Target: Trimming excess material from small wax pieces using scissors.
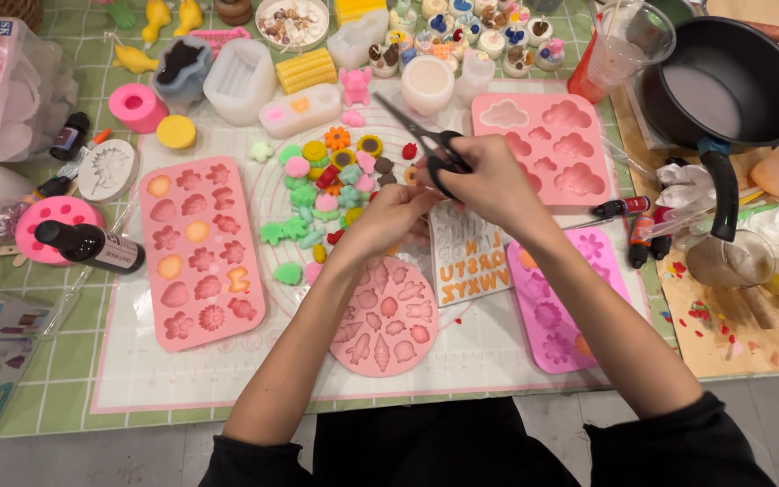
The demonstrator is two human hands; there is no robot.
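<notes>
1 pair of scissors (426,140), black-handled with slim steel blades parted, sits near the middle of the white mat (182,379), gripped by the right hand (489,180) with fingers through the loops. The left hand (389,216) pinches closed on something too small to tell. 5 pink moulds (198,248) lie around; small coloured wax shapes (317,194) crowd just left of the hands
</notes>
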